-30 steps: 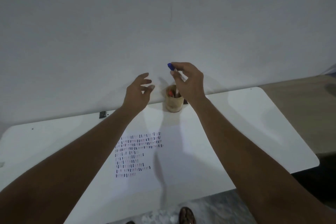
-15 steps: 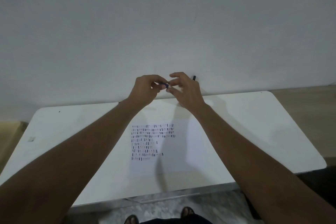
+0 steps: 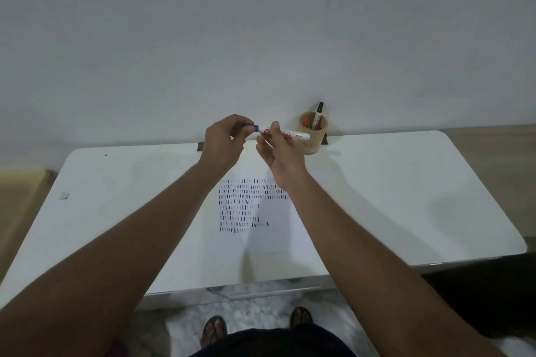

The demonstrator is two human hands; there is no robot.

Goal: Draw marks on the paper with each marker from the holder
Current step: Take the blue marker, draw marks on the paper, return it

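Observation:
My right hand (image 3: pixel 280 151) grips a white marker (image 3: pixel 294 134) lying level above the table's far edge. My left hand (image 3: pixel 224 140) pinches the marker's blue cap (image 3: pixel 251 126) at the marker's left end, with a small gap showing at the tip. A round wooden holder (image 3: pixel 313 136) stands just right of my right hand against the wall, with a black-capped marker (image 3: pixel 319 114) and a red one (image 3: pixel 307 123) upright in it. The paper (image 3: pixel 269 229) lies below my hands, carrying rows of short dark and red marks.
The white table (image 3: pixel 406 197) runs along a grey wall. A small dark object (image 3: pixel 200 146) sits at its far edge left of my left hand, and another (image 3: pixel 325 138) behind the holder. A scrap (image 3: pixel 64 195) lies far left. My feet (image 3: pixel 214 333) stand on the floor below.
My right hand lifted the blue-capped marker out of the holder and brought it left. My left hand met it and took the cap, which now sits pulled slightly from the tip.

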